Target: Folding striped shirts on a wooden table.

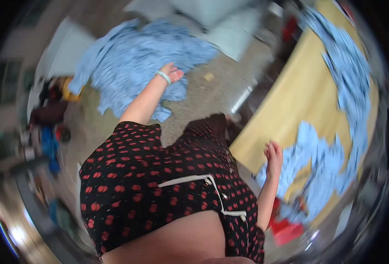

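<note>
My left hand, with a pale bracelet at its wrist, reaches out over a large heap of light blue cloth pieces on the floor. Its fingers are spread and nothing shows in them. My right hand is held up beside the near edge of a yellowish tabletop, fingers loosely bent and apart, holding nothing that I can see. Closest to it are light blue cloth pieces lying loosely on the tabletop. Whether that hand touches them, I cannot tell.
More blue cloth runs in a long row along the table's far side. A red object sits below the table's near end. White sheets or bags border the floor heap. Dark, blue and yellow items stand at the left.
</note>
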Demonstrator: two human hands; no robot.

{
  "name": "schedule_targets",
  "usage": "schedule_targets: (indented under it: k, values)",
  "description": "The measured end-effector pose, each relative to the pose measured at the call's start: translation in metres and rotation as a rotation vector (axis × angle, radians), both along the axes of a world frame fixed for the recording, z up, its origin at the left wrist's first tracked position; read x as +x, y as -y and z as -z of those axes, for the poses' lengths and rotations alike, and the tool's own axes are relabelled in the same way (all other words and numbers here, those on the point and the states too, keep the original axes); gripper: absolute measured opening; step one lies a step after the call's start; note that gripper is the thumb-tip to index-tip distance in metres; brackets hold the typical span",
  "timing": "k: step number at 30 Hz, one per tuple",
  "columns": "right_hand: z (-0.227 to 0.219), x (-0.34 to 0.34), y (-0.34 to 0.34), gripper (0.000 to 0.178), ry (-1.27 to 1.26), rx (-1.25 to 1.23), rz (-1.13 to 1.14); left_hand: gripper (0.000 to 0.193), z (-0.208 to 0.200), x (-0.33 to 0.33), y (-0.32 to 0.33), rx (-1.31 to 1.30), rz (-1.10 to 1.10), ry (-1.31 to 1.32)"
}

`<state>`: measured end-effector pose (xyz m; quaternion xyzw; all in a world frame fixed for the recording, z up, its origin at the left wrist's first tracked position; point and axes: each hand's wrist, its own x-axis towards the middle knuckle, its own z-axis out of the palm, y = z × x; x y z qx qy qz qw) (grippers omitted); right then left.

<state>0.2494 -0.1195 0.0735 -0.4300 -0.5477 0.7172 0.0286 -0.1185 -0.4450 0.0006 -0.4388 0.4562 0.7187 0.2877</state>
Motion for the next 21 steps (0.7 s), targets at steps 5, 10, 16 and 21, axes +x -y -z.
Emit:
schedule_targets:
  k: [5,10,16,21]
  values:
    - [0.027,0.039,-0.017,0.020,0.136,0.093,0.157,0.028,-0.014,0.079,-0.181,0.104,1.131,-0.087]
    - [0.050,0.081,-0.026,0.020,0.173,0.270,0.459,0.030,-0.011,0.128,-0.288,-0.030,1.930,-0.866]
    - [0.043,0.072,-0.062,0.016,0.505,0.905,0.431,0.030,-0.005,0.165,-0.391,-0.015,2.185,-1.285]
    - [0.061,0.038,-0.105,0.014,0.448,1.245,0.288,0.026,-0.010,0.205,-0.477,0.123,2.288,-1.433]
